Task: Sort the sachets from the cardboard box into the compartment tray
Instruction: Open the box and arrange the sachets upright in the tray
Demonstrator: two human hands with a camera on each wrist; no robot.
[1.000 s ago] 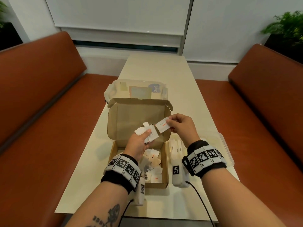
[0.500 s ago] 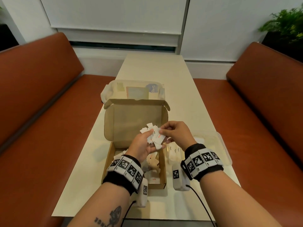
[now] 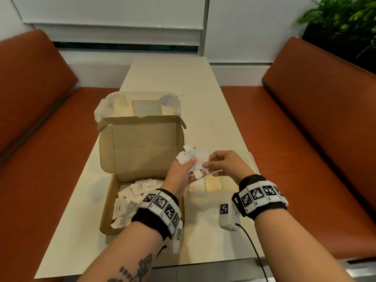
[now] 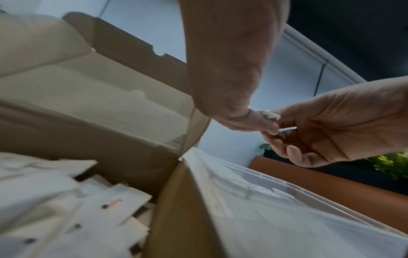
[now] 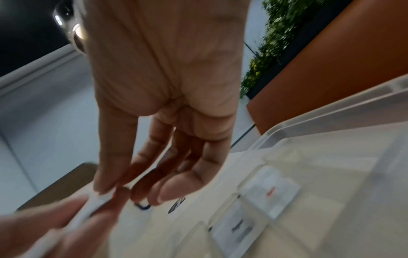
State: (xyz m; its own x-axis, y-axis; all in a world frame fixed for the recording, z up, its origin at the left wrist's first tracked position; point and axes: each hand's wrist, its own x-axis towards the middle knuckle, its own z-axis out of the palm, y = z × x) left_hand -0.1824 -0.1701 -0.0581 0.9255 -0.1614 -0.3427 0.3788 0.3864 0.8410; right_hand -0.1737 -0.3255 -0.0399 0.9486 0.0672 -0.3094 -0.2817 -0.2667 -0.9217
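Both hands are up over the seam between box and tray! The left hand (image 3: 184, 171) fans a small bunch of white paper sachets (image 3: 192, 159), thumb pressed on top and fingers curled beneath, while the right hand (image 3: 224, 164) pinches the edge of 1 sachet from that bunch between thumb and fingertips (image 5: 103, 189).

Plenty left to do, by my reckoning: the open brown cardboard box (image 3: 140, 147) holds a loose heap of white sachets (image 3: 130, 200) on its floor, so the sort looks early to midway. The clear plastic compartment tray (image 3: 252, 161), just right of the box, already has a few filed.

Here's where the views split. The head camera shows the whole table and both hands but hides most of the tray. The right wrist camera looks straight into the tray (image 5: 331, 122) and shows flat sachets lying in 2 neighbouring compartments, one with red print (image 5: 272, 191). The left wrist view catches the box's heap close up, though blurred.
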